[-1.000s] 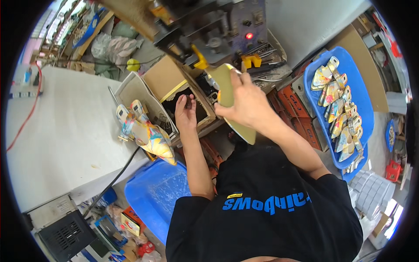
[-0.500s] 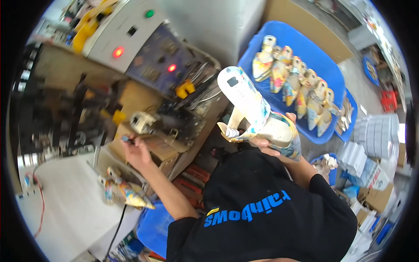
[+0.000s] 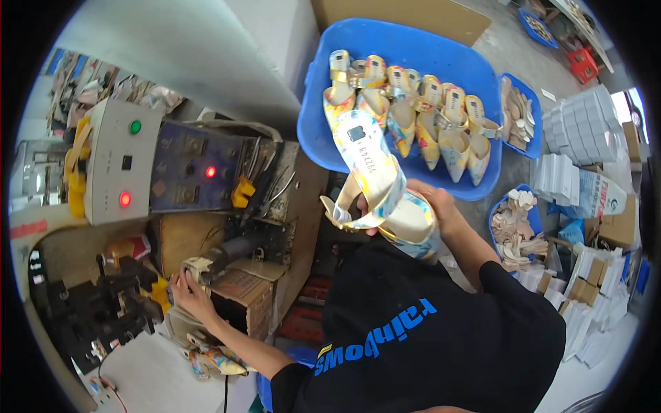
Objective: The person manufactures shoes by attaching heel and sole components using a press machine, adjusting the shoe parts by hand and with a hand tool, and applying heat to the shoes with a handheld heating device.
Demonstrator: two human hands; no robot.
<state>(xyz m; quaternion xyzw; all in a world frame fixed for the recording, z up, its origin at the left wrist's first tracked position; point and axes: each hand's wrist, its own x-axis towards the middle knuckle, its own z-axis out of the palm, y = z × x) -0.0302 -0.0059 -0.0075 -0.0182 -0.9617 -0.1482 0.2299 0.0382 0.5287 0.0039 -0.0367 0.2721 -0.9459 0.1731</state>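
Observation:
My right hand (image 3: 436,201) is wrapped round a pointed, multicoloured strappy shoe (image 3: 412,221) in front of my chest. The shoe's pale insole shows, and its gold-edged strap hangs toward the left. On the left, my left hand (image 3: 190,294) reaches to the cream padded end (image 3: 197,268) of a dark cylindrical machine arm. Its fingers are drawn together against that end; what is between them, if anything, is too small to tell. More patterned shoes (image 3: 219,361) lie on the white table just below my left forearm.
A blue basket (image 3: 314,131) with several similar shoes stands ahead. The machine's control panel (image 3: 180,165) has lit red lights, above a cardboard box (image 3: 242,288). Smaller blue baskets (image 3: 534,219) and stacked white boxes (image 3: 553,180) are at the right. Black machine parts (image 3: 113,303) stand far left.
My left hand, which held a small dark-blue piece, has moved to the machine arm's padded end. My view has swung left; the shoe stays in my right hand.

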